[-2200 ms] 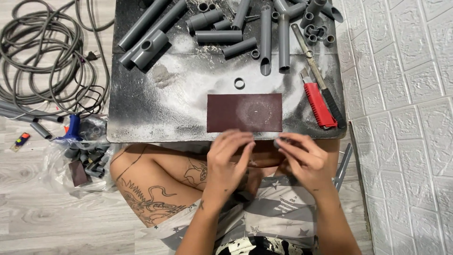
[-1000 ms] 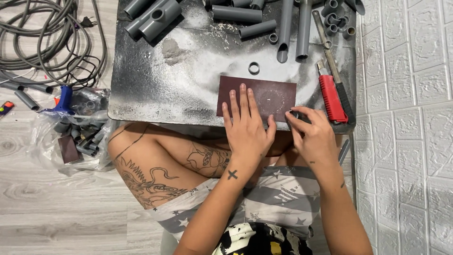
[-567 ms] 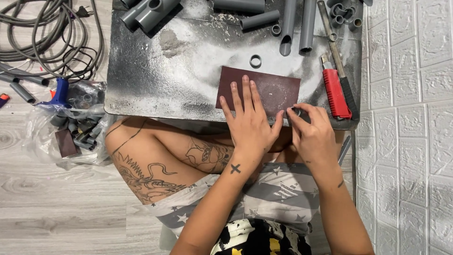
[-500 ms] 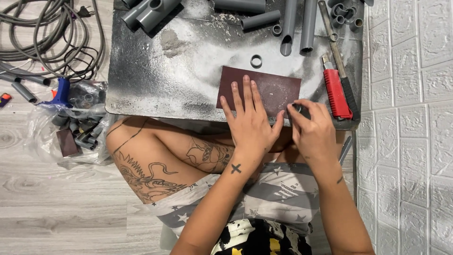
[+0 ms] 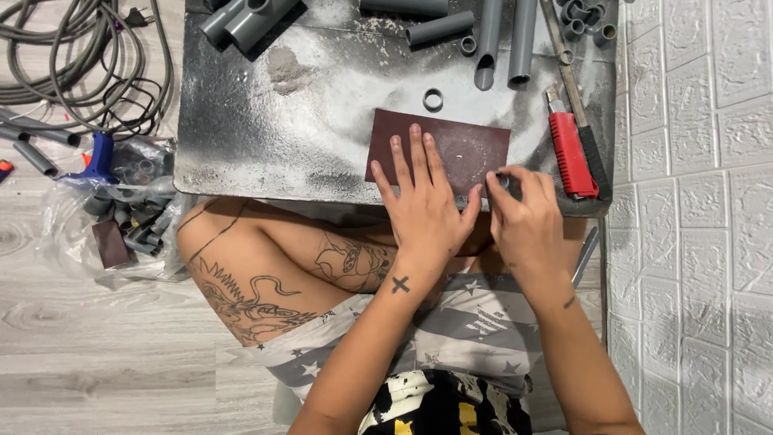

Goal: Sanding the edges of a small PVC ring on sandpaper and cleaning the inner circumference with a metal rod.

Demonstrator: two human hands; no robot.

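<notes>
Sandpaper (image 5: 467, 145) lies on the board (image 5: 266, 137), knife (image 5: 570, 155) to its right

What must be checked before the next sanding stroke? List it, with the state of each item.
1. Left hand lies flat on the sandpaper sheet, pinning it: ok.
2. Right hand pinches a small grey ring at the sheet's right edge: ok.
3. Ring face flat on the grit: cannot tell, the fingers hide it.
4. Red utility knife lies close beside the right hand: not ok.
5. Knife blade drawn in: cannot tell.
6. Loose ring lies apart from the sheet: ok.
</notes>
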